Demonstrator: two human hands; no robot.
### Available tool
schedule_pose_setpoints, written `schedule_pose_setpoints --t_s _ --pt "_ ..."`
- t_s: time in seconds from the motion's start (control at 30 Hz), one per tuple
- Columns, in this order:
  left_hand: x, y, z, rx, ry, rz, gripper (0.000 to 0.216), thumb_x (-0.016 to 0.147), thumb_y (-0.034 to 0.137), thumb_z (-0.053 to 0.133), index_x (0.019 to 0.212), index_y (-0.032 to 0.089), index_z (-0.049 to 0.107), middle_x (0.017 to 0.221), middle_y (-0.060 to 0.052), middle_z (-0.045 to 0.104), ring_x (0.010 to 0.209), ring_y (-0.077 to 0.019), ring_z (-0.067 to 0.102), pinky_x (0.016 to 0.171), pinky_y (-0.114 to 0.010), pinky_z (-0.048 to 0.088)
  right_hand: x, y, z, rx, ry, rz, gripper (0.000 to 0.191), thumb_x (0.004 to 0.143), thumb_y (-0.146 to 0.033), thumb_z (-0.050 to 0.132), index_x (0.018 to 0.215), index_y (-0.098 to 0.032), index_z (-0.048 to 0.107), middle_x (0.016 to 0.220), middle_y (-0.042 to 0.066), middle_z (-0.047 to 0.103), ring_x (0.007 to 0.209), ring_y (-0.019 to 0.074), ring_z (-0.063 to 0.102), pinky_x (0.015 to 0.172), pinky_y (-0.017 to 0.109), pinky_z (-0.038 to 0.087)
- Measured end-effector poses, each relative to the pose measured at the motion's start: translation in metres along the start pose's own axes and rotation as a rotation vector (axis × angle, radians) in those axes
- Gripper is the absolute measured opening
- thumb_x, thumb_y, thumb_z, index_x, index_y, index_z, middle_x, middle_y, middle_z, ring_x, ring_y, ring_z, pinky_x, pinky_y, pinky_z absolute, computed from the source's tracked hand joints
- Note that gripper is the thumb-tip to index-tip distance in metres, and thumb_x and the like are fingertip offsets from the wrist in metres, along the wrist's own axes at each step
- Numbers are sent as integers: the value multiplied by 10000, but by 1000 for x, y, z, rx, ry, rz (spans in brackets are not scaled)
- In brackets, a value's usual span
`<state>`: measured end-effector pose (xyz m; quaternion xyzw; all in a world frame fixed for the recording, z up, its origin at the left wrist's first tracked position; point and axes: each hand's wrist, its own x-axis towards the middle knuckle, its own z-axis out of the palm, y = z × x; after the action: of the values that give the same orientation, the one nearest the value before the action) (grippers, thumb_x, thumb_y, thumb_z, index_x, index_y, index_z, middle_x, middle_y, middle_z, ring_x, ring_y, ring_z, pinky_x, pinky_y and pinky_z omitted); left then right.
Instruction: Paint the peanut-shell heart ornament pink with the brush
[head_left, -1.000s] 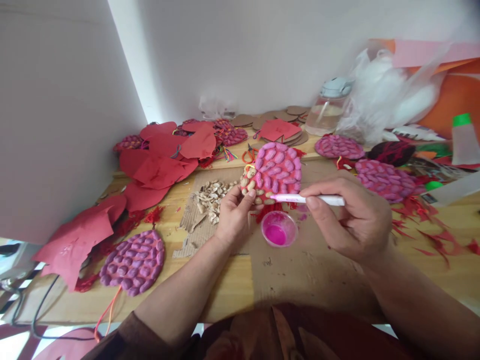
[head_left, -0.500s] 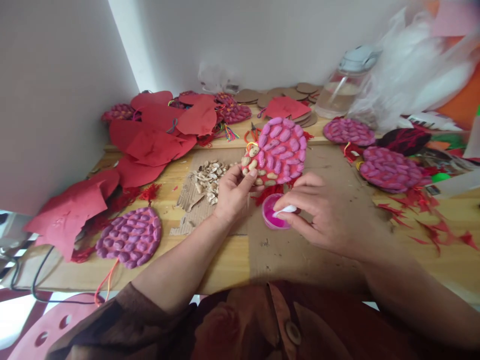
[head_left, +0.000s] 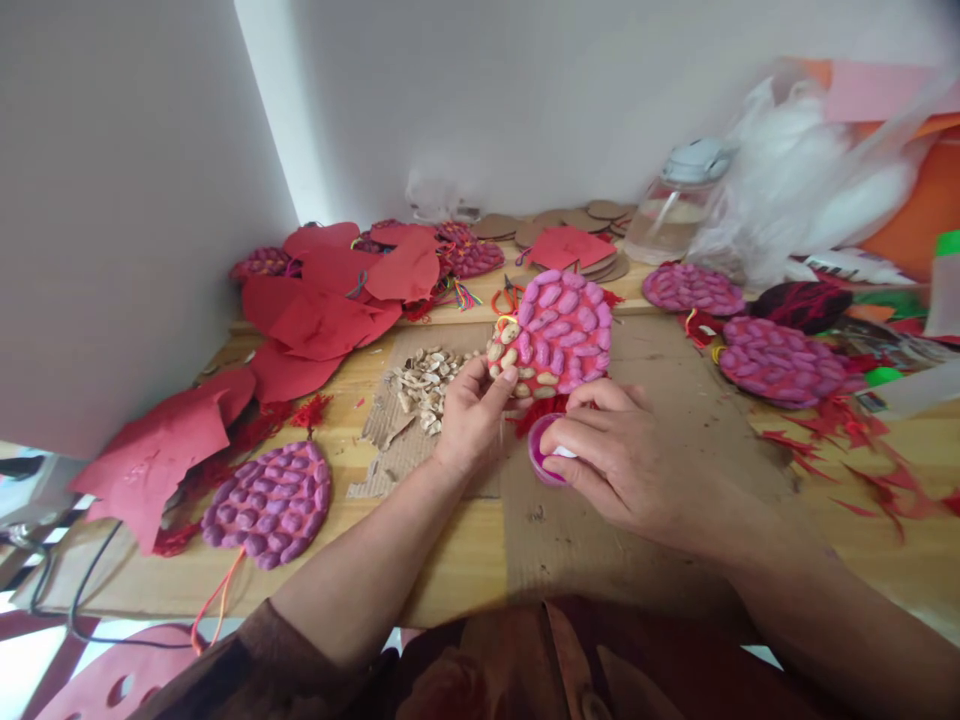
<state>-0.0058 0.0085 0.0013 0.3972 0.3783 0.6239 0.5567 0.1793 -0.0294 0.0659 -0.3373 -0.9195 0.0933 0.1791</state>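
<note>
My left hand (head_left: 474, 412) is closed on the lower left edge of a red heart-shaped plaque (head_left: 564, 335) covered with peanut shells. Most shells on it are coloured pink-purple; several near my thumb are plain tan. Below the plaque stands a small round cup (head_left: 535, 448) of magenta liquid. My right hand (head_left: 634, 460) pinches a white wad (head_left: 565, 453), perhaps cotton, at the cup, covering part of its rim. Whether the wad touches the liquid is hidden by my fingers. A red tassel (head_left: 538, 412) hangs at the plaque's lower edge.
Loose peanut shells (head_left: 427, 378) lie on cardboard left of my hands. A finished purple plaque (head_left: 270, 503) and red paper pieces (head_left: 315, 318) spread to the left. To the right are more pink plaques (head_left: 780, 360); behind stand a clear jug (head_left: 675, 210) and orange-handled pliers (head_left: 508, 296).
My right hand has lowered the white wad to the cup and now covers more of it. My left hand keeps hold of the plaque. The whole view has shifted slightly.
</note>
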Motion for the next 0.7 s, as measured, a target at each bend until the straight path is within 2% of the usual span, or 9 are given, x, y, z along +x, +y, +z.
schedule_pose_setpoints --t_s 0.3,0.43,0.57,0.7 --pt "-1 1 2 -39 -9 35 381 796 398 835 1007 194 592 975 -19 669 777 -136 691 679 -278 633 0 0 11 99 81 62 179 1008 -304 537 877 -233 635 854 9 671 961 202 516 840 399 290" --pt "-3 2 3 -57 -14 4 385 796 384 836 998 200 565 954 -10 680 745 -131 695 674 -278 629 -1 -1 0 86 135 37 157 983 -210 545 864 -231 646 819 7 654 962 199 541 839 393 330" --pt "-5 3 6 -74 -8 -13 404 768 379 859 967 196 559 953 -13 681 770 -141 704 664 -264 624 -7 6 -17 119 339 32 68 948 -203 615 957 -234 675 919 14 683 985 182 597 868 360 425" --pt "-6 3 5 -82 -31 -43 421 757 369 873 961 190 551 931 -4 672 706 -119 685 659 -271 628 -12 13 -18 219 641 123 171 946 -197 632 1092 -266 690 994 0 713 946 166 651 869 343 485"
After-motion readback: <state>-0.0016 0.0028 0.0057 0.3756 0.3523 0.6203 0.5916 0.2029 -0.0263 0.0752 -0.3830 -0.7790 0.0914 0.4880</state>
